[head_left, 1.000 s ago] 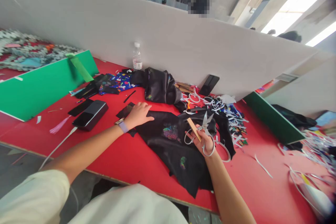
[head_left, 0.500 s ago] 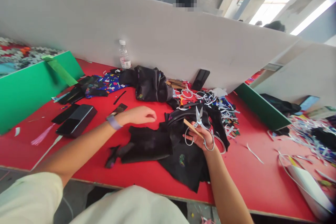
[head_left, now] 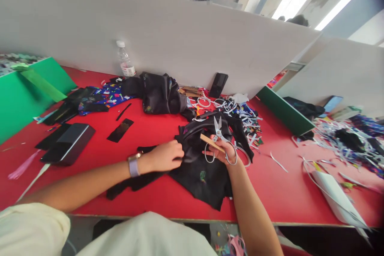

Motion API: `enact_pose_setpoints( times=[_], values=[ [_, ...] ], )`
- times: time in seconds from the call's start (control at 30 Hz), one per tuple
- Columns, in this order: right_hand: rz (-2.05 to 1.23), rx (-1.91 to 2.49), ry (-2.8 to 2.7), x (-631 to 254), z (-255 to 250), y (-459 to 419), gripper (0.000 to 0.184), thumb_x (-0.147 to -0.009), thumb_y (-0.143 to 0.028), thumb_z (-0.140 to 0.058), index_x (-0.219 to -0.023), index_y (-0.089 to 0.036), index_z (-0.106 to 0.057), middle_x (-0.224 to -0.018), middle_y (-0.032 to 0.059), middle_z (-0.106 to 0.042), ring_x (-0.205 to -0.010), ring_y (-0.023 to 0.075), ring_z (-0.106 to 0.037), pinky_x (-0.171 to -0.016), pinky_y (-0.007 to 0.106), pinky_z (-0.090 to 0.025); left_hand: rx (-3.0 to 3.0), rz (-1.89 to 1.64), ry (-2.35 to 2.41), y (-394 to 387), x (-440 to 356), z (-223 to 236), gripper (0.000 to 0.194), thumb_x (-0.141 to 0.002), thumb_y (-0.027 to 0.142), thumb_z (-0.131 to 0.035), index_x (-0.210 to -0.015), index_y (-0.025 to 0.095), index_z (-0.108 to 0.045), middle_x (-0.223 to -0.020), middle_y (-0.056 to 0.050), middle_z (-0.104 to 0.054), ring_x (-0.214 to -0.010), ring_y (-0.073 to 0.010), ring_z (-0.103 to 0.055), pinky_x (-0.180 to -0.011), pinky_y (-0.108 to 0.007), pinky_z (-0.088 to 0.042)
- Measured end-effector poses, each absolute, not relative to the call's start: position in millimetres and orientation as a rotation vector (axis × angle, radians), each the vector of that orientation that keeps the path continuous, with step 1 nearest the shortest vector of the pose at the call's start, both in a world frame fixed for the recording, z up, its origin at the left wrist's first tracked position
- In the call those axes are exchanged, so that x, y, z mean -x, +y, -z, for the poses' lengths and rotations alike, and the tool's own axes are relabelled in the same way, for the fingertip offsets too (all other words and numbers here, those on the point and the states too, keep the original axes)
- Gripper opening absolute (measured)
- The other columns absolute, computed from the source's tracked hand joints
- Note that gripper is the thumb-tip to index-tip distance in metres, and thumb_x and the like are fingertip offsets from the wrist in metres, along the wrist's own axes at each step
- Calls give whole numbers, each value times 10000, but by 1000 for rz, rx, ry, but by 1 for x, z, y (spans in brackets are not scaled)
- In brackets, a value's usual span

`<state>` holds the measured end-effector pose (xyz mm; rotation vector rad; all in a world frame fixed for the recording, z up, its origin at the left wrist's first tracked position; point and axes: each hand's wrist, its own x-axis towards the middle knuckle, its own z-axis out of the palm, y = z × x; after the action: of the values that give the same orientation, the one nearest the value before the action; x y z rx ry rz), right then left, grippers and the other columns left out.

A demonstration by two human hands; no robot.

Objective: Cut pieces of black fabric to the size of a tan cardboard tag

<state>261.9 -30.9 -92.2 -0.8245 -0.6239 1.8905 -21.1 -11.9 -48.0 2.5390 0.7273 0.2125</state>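
Black fabric pieces (head_left: 198, 182), one with a small coloured print, lie on the red table in front of me. My left hand (head_left: 166, 156), with a watch on its wrist, rests over them, fingers curled down and closed at the cloth's edge; the fingertips are partly hidden. In my right hand (head_left: 226, 150) are white-handled scissors (head_left: 218, 128), points upward with blades parted, and a flat tan strip (head_left: 211, 143) that looks like wood or card. Its palm is turned up above the black fabric.
Behind the cloth lie a black bundle (head_left: 160, 94), a phone (head_left: 219, 84) leaning on the partition, and a heap of scraps (head_left: 246, 116). A plastic bottle (head_left: 126, 60) stands back left. Left is a black device (head_left: 70, 142) with a cable; green boards (head_left: 285, 110) flank the table.
My left hand has come down and nearer onto the black fabric, its fingers closing there. My right hand still holds the scissors and strip. The whole view has shifted slightly.
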Motion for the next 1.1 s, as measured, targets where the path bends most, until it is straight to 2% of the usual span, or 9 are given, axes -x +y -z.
enact_pose_setpoints(
  times=[0.1, 0.17, 0.3, 0.43, 0.53, 0.6, 0.77, 0.9, 1.1],
  values=[
    [-1883, 821, -691, -261, 93, -33, 242, -657, -216, -685, -878, -212, -587, -563, -70, -529, -443, 73, -432, -833, 493, -543, -1890, -297, 866, 28, 31, 44, 261, -832, 361, -467, -861, 158, -628, -722, -9, -597, -661, -163, -546, -599, -268, -404],
    [-1870, 829, -723, -261, 94, -34, 251, -650, -223, -690, -879, -214, -586, -572, -69, -541, -430, 71, -433, -837, 517, -537, -1694, -360, 920, 49, 38, 48, 281, -803, 422, -505, -841, 161, -604, -716, 4, -587, -639, -154, -538, -575, -258, -398],
    [-1860, 853, -756, -262, 96, -32, 281, -640, -221, -708, -894, -213, -587, -642, -47, -583, -457, 85, -491, -844, 535, -534, -1806, -451, 1015, 66, 47, 61, 371, -762, 540, -561, -715, 172, -545, -688, 19, -532, -650, -146, -504, -585, -249, -378],
    [-1797, 908, -802, -271, 96, -23, 318, -597, -235, -757, -867, -219, -589, -790, -8, -627, -713, 184, -637, -802, 525, -561, -1943, -373, 1060, 75, 60, 40, 399, -790, 568, -528, -747, 173, -564, -676, 18, -534, -635, -140, -488, -574, -240, -356],
    [-1778, 970, -844, -274, 95, -11, 321, -588, -218, -772, -860, -222, -602, -880, 12, -643, -932, 254, -642, -807, 513, -565, -2061, -145, 965, 89, 73, 11, 390, -788, 565, -531, -747, 182, -589, -703, 16, -578, -648, -142, -517, -592, -229, -367],
    [-1790, 1002, -882, -272, 93, -2, 304, -605, -209, -766, -869, -214, -616, -898, 20, -649, -971, 264, -636, -823, 502, -561, -2200, -155, 1002, 99, 79, 0, 345, -806, 525, -521, -795, 193, -612, -754, 9, -613, -699, -154, -550, -620, -225, -378],
    [-1778, 1081, -1005, -266, 82, 9, 300, -634, -211, -759, -910, -196, -642, -857, 18, -665, -863, 234, -662, -780, 403, -566, -2473, -479, 1455, 113, 78, 19, 243, -849, 386, -476, -931, 222, -636, -847, -47, -657, -835, -222, -598, -722, -276, -398],
    [-1752, 1163, -1070, -278, 74, 11, 329, -626, -179, -763, -936, -193, -653, -816, 9, -680, -757, 215, -667, -683, 344, -551, -2344, -571, 1426, 115, 76, 47, 252, -870, 326, -434, -963, 198, -630, -929, -69, -675, -890, -226, -610, -766, -287, -415],
    [-1680, 1242, -1070, -287, 73, 14, 311, -620, -206, -774, -905, -194, -649, -810, 3, -679, -727, 211, -666, -651, 325, -530, -2248, -454, 1293, 116, 70, 61, 378, -816, 508, -509, -941, 180, -649, -923, -61, -700, -809, -210, -629, -678, -259, -420]
  ],
)
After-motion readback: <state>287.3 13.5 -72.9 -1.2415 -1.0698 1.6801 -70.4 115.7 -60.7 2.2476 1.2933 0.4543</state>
